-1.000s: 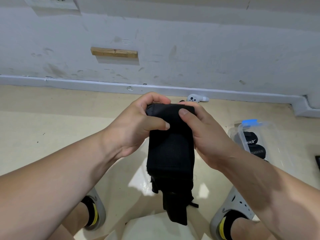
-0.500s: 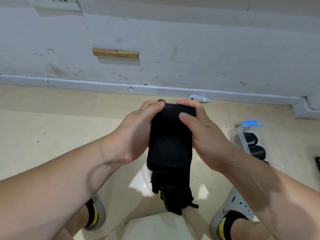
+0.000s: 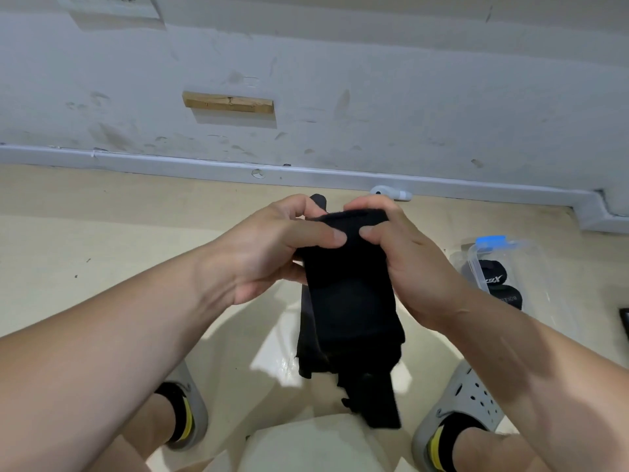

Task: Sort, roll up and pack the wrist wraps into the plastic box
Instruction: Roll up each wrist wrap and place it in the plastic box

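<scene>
Scuffed white wall fills the top half of the frame, with a short wooden block fixed to it at upper centre and a pale baseboard running along its foot. Below lies a cream floor.

At the centre of the frame both hands hold a black wrist wrap in the air above the floor. The left hand pinches the wrap's top edge, thumb on the near face and curled fingers behind it. The right hand grasps the same top edge from the other side, its thumb pressed on the near face just beside the left thumb. The rest of the wrap hangs straight down between the forearms, its ragged lower end toward the bottom of the frame.

At the right edge a clear plastic box with a blue clip sits on the floor, well apart from the hands. Two rolled black wraps lie inside it, one bearing white lettering.

Grey clogs with black and yellow socks show at the bottom.
</scene>
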